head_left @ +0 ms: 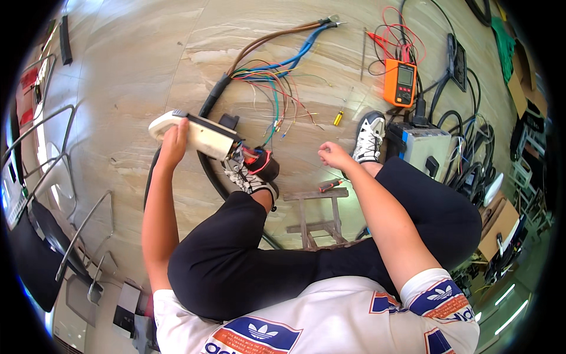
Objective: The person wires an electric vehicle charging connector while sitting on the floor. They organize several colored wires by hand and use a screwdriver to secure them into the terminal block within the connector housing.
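Note:
My left hand [174,140] grips a long cream-white handle housing [206,137] with a dark strip along its top. Loose wires and a black end piece with red inside [260,164] are at its lower right end, above my left shoe. My right hand [335,155] is held over the floor beside my right shoe [369,137], its fingers curled together; whatever they may hold is too small to make out. Between the shoes and beyond lies a thick black cable [217,94], its end split into brown, blue and several thin coloured wires [283,76].
An orange multimeter [400,82] with red and black leads lies at the far right, near a grey metal box [425,147] with cables. A yellow screwdriver [338,118], a red-handled screwdriver [330,186] and a small wooden stool [315,194] are nearby. Metal-framed chairs [71,147] stand left.

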A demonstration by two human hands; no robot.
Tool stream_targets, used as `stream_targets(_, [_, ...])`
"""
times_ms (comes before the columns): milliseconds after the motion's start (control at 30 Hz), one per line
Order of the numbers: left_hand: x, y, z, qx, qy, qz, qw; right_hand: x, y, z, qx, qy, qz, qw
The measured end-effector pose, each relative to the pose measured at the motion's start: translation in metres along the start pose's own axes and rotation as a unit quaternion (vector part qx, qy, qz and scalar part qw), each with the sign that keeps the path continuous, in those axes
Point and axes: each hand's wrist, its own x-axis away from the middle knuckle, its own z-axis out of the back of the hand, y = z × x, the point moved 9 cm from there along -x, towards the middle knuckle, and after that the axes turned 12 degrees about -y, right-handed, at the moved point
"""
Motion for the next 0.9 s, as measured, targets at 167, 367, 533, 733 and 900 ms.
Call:
stream_targets(167, [-0.05,-0.026,-0.02,-0.017,-0.021,0.046,0.999,-0.001,0.021,0.009,0.064,0.027,0.031,0.997])
stream_targets(367, [-0.092,-0.055,-0.024,0.0,-0.054,0.083,0.995,-0.001,0.037,0.001,0.147,-0.045,0.012,0.988])
stream_targets(533, [-0.09,-0.03,-0.005,0.028,-0.084,0.147,0.985,0.017,0.022,-0.029,0.096,-0.072,-0.057,0.991])
stream_targets(733, [-0.065,-0.04,-0.014,0.007,0.018,0.138,0.99,0.039,-0.002,-0.049,0.087,-0.105,-0.046,0.99])
stream_targets(900, [-0.01,-0.034,-0.007,0.005,0.309,-0.036,0.95,0.011,0.043,-0.02,0.082,-0.177,0.086,0.977])
